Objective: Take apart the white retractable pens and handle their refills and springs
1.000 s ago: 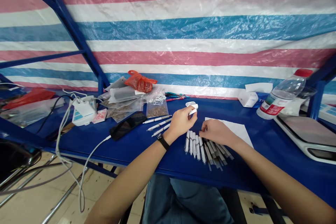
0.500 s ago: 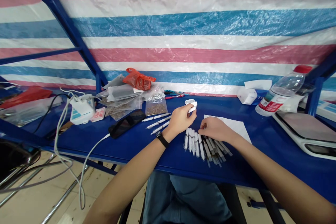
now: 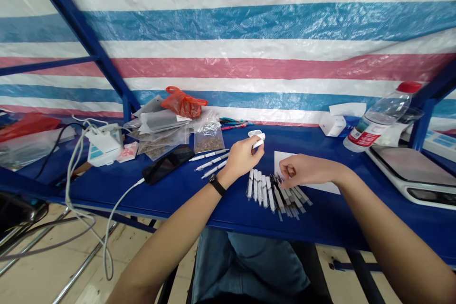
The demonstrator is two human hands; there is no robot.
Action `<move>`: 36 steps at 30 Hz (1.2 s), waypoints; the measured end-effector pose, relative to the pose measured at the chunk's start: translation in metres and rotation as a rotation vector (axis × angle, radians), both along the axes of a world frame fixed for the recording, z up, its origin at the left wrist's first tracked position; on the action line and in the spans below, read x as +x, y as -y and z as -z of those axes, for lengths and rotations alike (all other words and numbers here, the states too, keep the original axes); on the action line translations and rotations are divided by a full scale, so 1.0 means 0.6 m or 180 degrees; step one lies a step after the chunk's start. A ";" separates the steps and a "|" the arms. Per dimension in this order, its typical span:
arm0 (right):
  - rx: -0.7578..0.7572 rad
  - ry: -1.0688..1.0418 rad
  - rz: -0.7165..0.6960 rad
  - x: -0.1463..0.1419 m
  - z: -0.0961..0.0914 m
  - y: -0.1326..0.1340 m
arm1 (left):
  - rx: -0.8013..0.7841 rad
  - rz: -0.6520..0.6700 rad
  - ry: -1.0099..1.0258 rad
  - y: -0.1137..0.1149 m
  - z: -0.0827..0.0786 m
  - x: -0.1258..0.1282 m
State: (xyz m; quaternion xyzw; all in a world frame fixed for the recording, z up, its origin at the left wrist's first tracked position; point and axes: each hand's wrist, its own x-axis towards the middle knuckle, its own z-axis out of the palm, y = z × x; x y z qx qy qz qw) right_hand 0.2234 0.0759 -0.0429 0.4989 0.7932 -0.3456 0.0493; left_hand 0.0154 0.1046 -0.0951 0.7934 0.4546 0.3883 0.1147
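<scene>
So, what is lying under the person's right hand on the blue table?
The right hand lies over a white paper sheet and the ends of fanned pen-like white tubes. Directly below the palm, the paper is covered, so nothing there can be seen.

The tabletop (image 3: 356, 218) is smooth, glossy blue, possibly painted metal. On it, the pen barrels (image 3: 261, 191) and the small piece (image 3: 258, 140) are smooth white plastic, and the sheet of paper (image 3: 285, 160) is matt. Behind it hangs a woven plastic tarpaulin (image 3: 249, 23) — rough, creased and faintly shiny.
</scene>
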 end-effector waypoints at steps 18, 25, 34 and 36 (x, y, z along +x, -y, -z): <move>0.0062 0.0002 -0.0109 0.014 0.005 -0.010 | 0.0029 -0.0001 0.0006 0.000 0.001 0.000; 0.0027 -0.0174 -0.0305 -0.004 0.023 -0.009 | 0.0075 -0.0013 -0.0031 -0.002 0.003 -0.001; 0.0218 -0.0378 -0.0236 -0.011 0.015 -0.001 | 0.0070 -0.0021 0.0008 -0.001 0.003 -0.001; 0.0332 -0.0378 -0.0257 -0.017 0.016 0.002 | 0.0063 -0.0010 -0.0003 -0.001 0.003 -0.001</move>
